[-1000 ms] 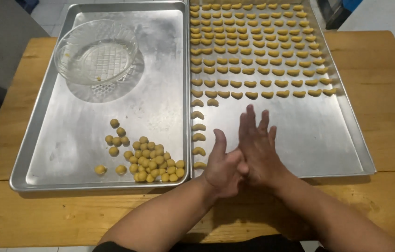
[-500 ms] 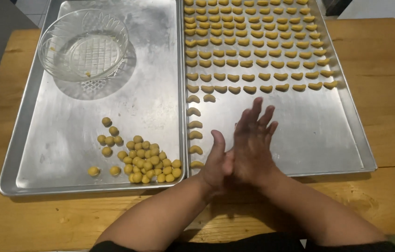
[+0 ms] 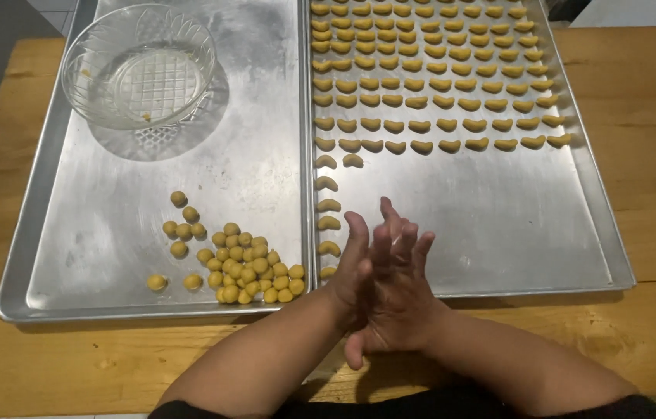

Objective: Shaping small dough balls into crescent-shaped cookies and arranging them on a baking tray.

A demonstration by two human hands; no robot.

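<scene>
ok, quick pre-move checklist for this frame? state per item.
1. Hands together: left hand and right hand pressed palm to palm over the near edge of the right tray. ok.
2. Dough piece between the palms: hidden. cannot tell.
3. Supply: pile of dough balls on the left tray, beside the left hand. ok.
4. Free space: bare metal on the right tray below the rows of crescent pieces. ok.
5. Near column of crescents runs along the tray's left edge, close to the hands. ok.
6. Glass bowl at the far end of the left tray, nearly empty. ok.
</scene>
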